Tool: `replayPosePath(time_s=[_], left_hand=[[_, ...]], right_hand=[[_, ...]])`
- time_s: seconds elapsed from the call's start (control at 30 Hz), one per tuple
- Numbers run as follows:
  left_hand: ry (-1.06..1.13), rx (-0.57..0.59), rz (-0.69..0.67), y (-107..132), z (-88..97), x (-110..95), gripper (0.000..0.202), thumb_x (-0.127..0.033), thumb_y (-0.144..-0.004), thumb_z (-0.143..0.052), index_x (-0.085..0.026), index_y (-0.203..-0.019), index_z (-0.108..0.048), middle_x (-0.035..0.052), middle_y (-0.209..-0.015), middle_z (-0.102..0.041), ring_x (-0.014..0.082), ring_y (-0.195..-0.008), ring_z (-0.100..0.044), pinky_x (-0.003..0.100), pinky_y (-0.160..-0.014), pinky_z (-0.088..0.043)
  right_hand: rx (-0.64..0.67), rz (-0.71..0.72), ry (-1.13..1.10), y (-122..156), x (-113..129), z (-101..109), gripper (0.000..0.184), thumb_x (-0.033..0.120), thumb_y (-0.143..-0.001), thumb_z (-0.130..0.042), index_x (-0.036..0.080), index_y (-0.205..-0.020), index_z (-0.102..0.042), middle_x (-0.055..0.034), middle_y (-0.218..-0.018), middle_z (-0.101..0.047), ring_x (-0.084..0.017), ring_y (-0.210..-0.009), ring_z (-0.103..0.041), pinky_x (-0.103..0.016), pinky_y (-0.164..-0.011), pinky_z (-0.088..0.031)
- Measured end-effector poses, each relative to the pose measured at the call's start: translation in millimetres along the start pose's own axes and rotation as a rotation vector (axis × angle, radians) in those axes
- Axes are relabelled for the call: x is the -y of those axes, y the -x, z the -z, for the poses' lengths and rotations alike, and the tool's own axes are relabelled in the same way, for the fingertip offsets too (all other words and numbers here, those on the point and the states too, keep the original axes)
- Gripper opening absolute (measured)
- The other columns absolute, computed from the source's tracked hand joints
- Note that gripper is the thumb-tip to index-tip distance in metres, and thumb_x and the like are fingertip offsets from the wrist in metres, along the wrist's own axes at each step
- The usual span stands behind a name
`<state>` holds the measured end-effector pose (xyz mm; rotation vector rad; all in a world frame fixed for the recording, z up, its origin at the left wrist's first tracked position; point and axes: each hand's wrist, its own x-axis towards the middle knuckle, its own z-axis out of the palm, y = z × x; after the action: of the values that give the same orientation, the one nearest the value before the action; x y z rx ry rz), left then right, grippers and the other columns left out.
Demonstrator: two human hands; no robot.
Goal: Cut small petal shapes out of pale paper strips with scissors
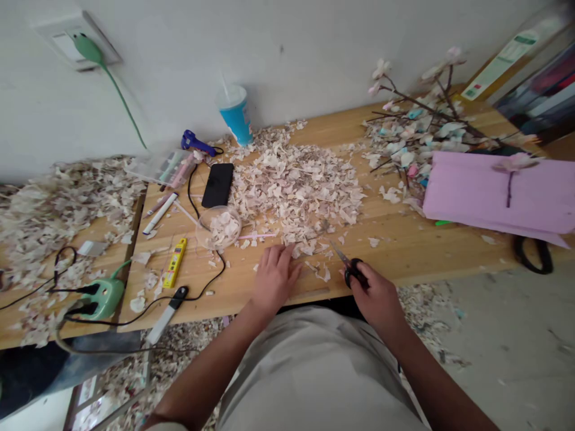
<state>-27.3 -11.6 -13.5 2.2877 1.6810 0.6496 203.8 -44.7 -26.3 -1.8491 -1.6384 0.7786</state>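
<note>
Wooden tabletop (395, 254) beneath, scissors (346, 261) point diagonally forward-left toward pale scraps (296, 185).

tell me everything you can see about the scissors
The scissors have black, plastic-looking handles and grey, metal-looking blades that appear nearly closed. The right hand grips and partly hides the handles near the front edge of the table. The blades point forward and leftward, toward pale scraps. Whether the tips touch anything is unclear.

The scissors (351, 266) have metal blades and smooth plastic handles. The bench (404, 245) is smooth, grained wood. Heaped scraps (296, 185) look thin, matt and papery. The phone (218, 185) is glossy, the dish (203, 232) clear plastic, the shirt (323, 371) matt cloth.
</note>
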Motion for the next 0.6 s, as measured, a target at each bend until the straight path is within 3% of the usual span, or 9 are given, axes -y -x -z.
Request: replayPosePath(time_s=[0.17, 0.27, 0.33, 0.47, 0.6], left_hand=[[0.256, -0.043, 0.09, -26, -6.4, -2, 0.019, -0.029, -0.093, -0.05, -0.02, -0.096, -0.067, 0.0063, -0.093, -0.065, 0.0193, -0.091, -0.059, 0.036, -0.084, -0.05], [0.463, -0.116, 0.209, -34, 7.7, 10, 0.019, -0.032, -0.091, -0.054, -0.019, -0.097, -0.066, 0.0048, -0.09, -0.068, 0.0157, -0.082, -0.063, 0.03, -0.075, -0.052], [0.469, -0.133, 0.219, -36, 17.5, 19, 0.023, -0.034, -0.091, -0.054, -0.019, -0.104, -0.065, 0.0061, -0.099, -0.069, 0.0165, -0.089, -0.064, 0.031, -0.078, -0.053], [0.266, -0.069, 0.053, -24, 22.2, 18, 0.028, -0.027, -0.094, -0.047, -0.02, -0.118, -0.06, 0.009, -0.12, -0.064, 0.0206, -0.116, -0.057, 0.042, -0.102, -0.046], [0.283, 0.261, -0.347, 12, 13.5, -10, 0.041, -0.012, -0.093, -0.039, -0.019, -0.131, -0.05, 0.0096, -0.134, -0.058, 0.0181, -0.129, -0.049, 0.038, -0.107, -0.044]], right_hand=[[-0.06, 0.018, -0.005, 1, 3, 1, 0.027, 0.035, -0.084, -0.049, 0.021, -0.103, -0.062, -0.0092, -0.1, -0.072, -0.024, -0.09, -0.067, -0.037, -0.08, -0.053], [-0.085, 0.004, -0.041, 2, 5, 1, 0.028, 0.033, -0.084, -0.049, 0.02, -0.105, -0.061, -0.0098, -0.102, -0.071, -0.024, -0.092, -0.067, -0.037, -0.081, -0.053], [-0.09, -0.002, -0.057, -1, 7, 0, 0.028, 0.034, -0.085, -0.048, 0.02, -0.106, -0.061, -0.01, -0.102, -0.071, -0.024, -0.091, -0.067, -0.037, -0.082, -0.053], [-0.071, 0.043, -0.167, -16, 16, -7, 0.028, 0.033, -0.086, -0.049, 0.02, -0.107, -0.061, -0.0105, -0.103, -0.07, -0.023, -0.092, -0.067, -0.037, -0.083, -0.053], [-0.043, 0.082, -0.314, -26, 25, -12, 0.026, 0.027, -0.087, -0.044, 0.022, -0.107, -0.059, -0.0101, -0.11, -0.068, -0.023, -0.103, -0.064, -0.039, -0.09, -0.051]])
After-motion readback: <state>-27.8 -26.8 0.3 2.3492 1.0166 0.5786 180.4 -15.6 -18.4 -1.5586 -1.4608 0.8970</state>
